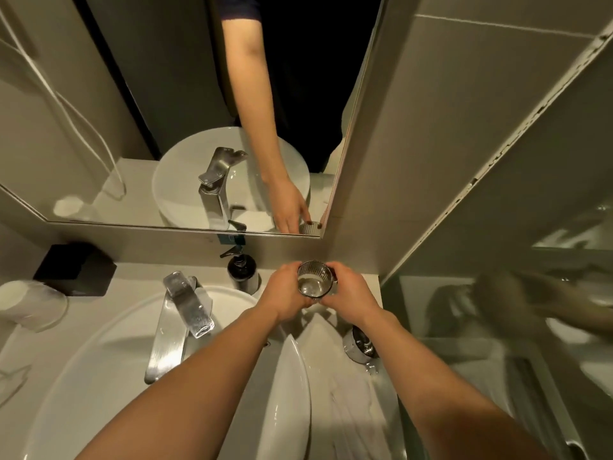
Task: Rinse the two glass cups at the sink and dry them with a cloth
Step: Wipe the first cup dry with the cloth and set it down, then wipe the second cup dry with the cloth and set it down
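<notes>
Left hand [288,292], right hand [348,295] both clasping ribbed glass cup [314,281], upright. Keep grip firm, bring over sink basin [99,376] before tipping out; wet glass probably slips.

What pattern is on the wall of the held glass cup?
Fine vertical ribs on the clear glass cup, clearest in the head view.

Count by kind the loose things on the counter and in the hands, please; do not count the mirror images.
glass cup: 2, one held, one lying down
dark pump bottle: 1
black box: 1
white cloth: 1
clear tumbler, far left: 1
Total: 6
</notes>
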